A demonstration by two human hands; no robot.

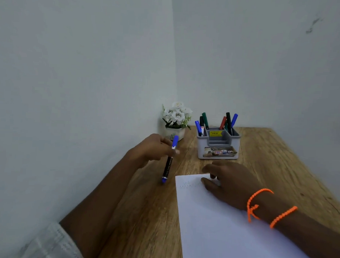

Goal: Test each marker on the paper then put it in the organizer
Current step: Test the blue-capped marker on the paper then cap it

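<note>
Left of the paper (229,223), above the wooden table (279,161), a blue marker (169,161) was held in the left hand (151,147), pinched near its upper cap between curled fingers, its lower blue end hanging clear of the sheet. Whether the tip was capped could not be told through the motion blur. The right hand (227,183), wearing orange bracelets (259,203), rested on the far edge of the paper; its fingers seemed to close on something small and dark, too blurred to identify. Faint scribbles (188,184) marked the sheet's far left corner. Beyond stood the organizer (218,148), already holding several markers in its left and right compartments. A potted white flower (176,119) sat just beside it, near the wall. Judged risks: an uncapped tip could streak the table, the loose high pinch could let the marker slip, and a crowded compartment could deflect insertion or tip neighbours.
</note>
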